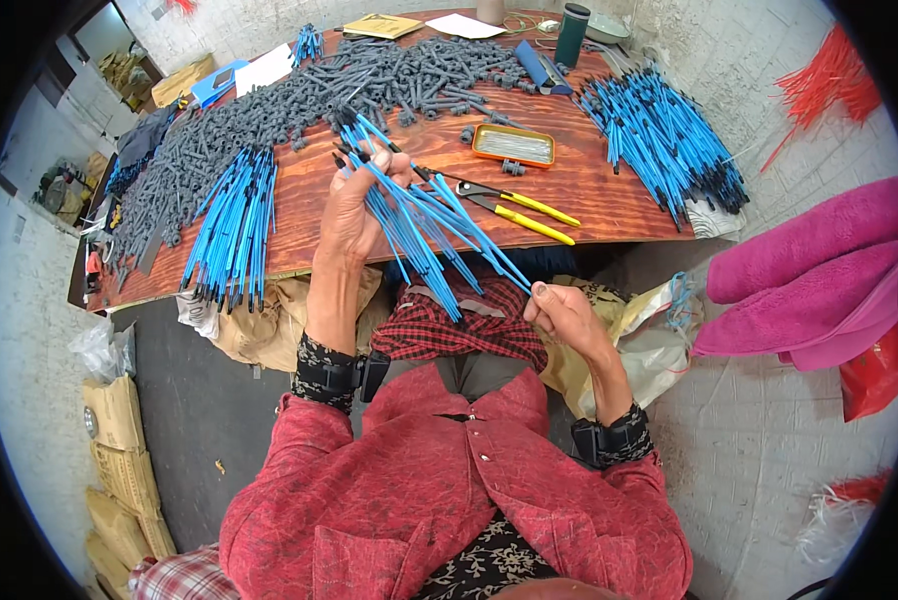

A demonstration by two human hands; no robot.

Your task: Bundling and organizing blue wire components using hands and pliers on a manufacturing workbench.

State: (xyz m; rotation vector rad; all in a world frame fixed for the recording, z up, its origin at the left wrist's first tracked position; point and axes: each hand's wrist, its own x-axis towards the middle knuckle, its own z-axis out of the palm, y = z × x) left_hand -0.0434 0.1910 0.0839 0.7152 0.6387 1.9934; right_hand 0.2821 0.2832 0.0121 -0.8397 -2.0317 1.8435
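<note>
Blue tubes [409, 235] stretched between two hands at the front edge of the table [594, 200].
The left hand [354, 208] was curled closed round the bunch; the right hand [566, 312], beyond the edge, pinched lower ends between thumb and finger. Wood showed between the pliers [521, 212] and the tube pile [664, 140] by the right edge. Left fingers hid part of the bunch; how many tubes the right pinched was unclear.
</note>
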